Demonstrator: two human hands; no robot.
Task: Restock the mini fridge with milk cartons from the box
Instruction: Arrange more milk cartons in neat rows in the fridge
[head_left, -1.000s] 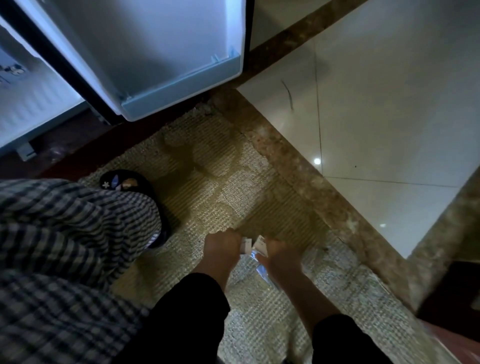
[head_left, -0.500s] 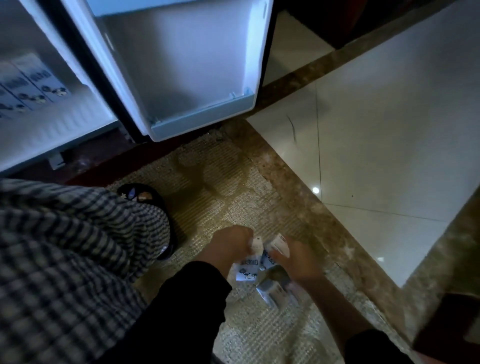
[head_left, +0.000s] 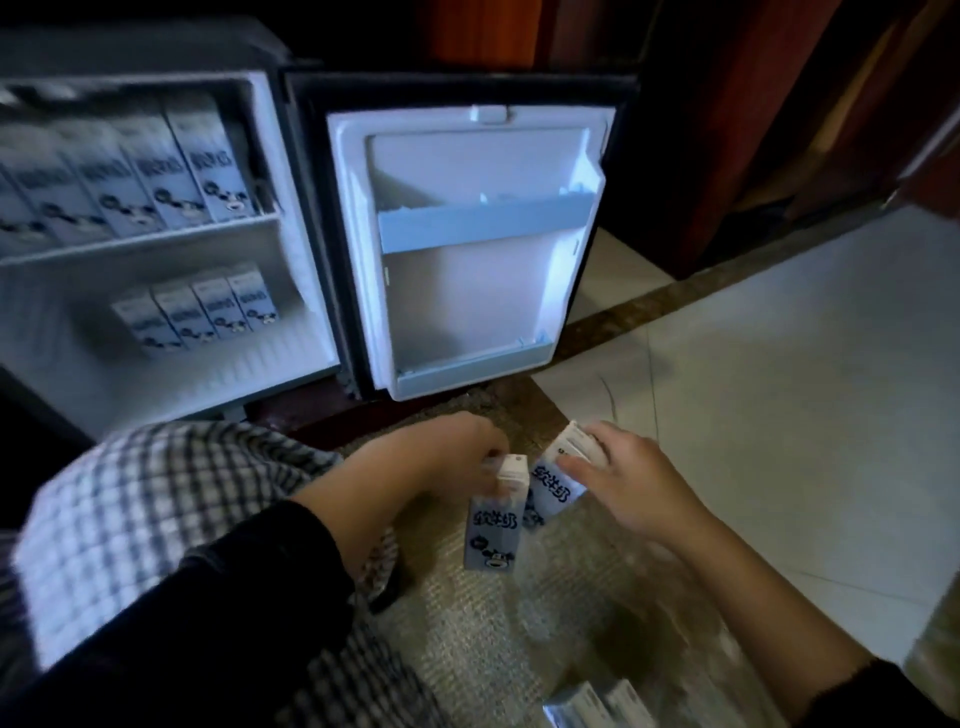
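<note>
Grip: my left hand (head_left: 441, 457) pinches one milk carton (head_left: 493, 525), right hand (head_left: 623, 478) clasps second carton (head_left: 558, 480) | Done: mini fridge (head_left: 298, 280) top shelf (head_left: 156, 241) lined, four cartons (head_left: 200, 312) below | Left: lower space, door racks (head_left: 480, 223)

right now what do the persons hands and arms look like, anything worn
The left hand and right hand are bare: no gloves, no ring or watch showing. Each arm wears a black long sleeve, left sleeve and right sleeve, leaving the forearms uncovered.

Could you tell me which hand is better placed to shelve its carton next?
Probably the left hand: it is nearer the open fridge, and its milk carton hangs upright; the right hand holds a tilted carton.
</note>
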